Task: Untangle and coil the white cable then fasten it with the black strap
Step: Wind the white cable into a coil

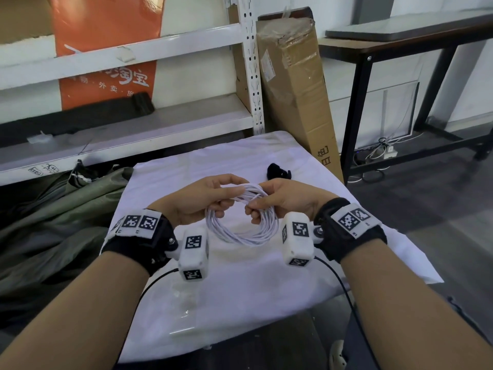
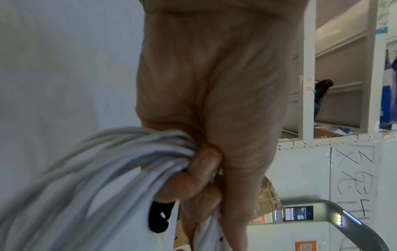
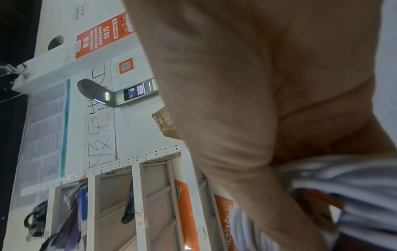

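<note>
1. The white cable (image 1: 241,222) is already wound into a round coil of many turns. It hangs in the air above the desk (image 1: 266,276), which is covered with a white cloth, and the top of the coil is between your hands.
2. Your left hand (image 1: 197,201) has its fingers curled around the top left of the bundle. The left wrist view shows the strands pressed into the palm.
3. Your right hand (image 1: 280,201) pinches the same bundle from the right side, so both hands are close together and closed on the cable.
4. The black strap (image 1: 277,172) lies on the cloth just behind your hands, and nothing touches it.
5. I judge that the untangling and the coiling are almost finished. What remains is to take the strap, wrap it around the coil and close it.
6. Around the desk you have white shelves (image 1: 133,129) and a tall cardboard box (image 1: 293,89).
</note>
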A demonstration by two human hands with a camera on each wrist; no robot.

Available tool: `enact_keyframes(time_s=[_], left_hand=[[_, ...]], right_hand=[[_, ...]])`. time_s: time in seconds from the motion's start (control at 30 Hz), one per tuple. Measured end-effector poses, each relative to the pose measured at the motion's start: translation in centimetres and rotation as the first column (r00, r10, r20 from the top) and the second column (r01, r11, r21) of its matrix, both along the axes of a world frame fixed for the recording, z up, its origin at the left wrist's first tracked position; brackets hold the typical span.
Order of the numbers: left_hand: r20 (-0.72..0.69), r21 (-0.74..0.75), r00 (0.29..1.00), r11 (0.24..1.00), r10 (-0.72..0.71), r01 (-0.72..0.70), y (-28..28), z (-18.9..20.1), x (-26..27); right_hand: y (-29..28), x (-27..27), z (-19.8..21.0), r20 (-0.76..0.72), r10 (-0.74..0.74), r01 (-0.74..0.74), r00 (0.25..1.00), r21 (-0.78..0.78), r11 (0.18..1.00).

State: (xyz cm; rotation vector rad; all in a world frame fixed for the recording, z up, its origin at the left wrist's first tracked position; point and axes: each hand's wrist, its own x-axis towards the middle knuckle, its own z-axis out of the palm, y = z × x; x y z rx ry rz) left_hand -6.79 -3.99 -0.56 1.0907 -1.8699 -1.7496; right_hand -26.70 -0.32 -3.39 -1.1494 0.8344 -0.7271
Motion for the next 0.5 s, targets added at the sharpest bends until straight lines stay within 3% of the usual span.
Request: enact_keyframes(time_s=[0.17,0.37,0.43,0.5], left_hand=[[0.039,-0.088,0.999,0.996,-0.005,0.009,0.4,-0.3,-1.1],[0.134,-0.143,0.988,0.985,-0.078,0.097,1.0,0.2,-2.0],[0.139,-0.169,0.988,0.981,-0.068,0.091,1.1,0.2,-2.2],[0.125,-0.19,0.992,0.98,-0.027,0.05,1.1,0.2,-2.1]], right_hand=[[0.0,0.1,0.4,-0.19,-0.049,0.034,0.981,-0.079,0.996],[0.1,0.1,0.8,-0.321,-0.146,0.069,0.936,-0.238,0.969],[0.1,0.3,0.5,-0.28,-0.156,0.082,0.947,-0.257,0.963],[0.2,0.4,0.2,-0.115,-0.106,0.086,0.988,-0.164,0.983]])
